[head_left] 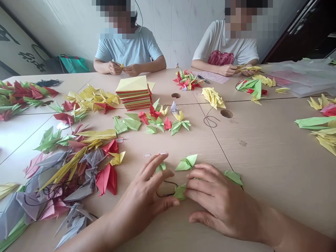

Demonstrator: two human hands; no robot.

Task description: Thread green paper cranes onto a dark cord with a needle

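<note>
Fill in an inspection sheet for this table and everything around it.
Surface: light tabletop with round holes and dark smudges.
Job's things: green folded papers, front centre.
Clutter: heap of mixed folded papers at left; stack of coloured paper farther back; plastic sheets at far right.
Grippers: bare hands; left hand open; right hand open, overlapping a green paper in view, contact unclear.
Cables: black thread between the hands, another loop by the yellow bundle; power leads on the table, nothing seen.
Surroundings: two seated people opposite, both handling yellow paper; teal bag behind at left.
</note>
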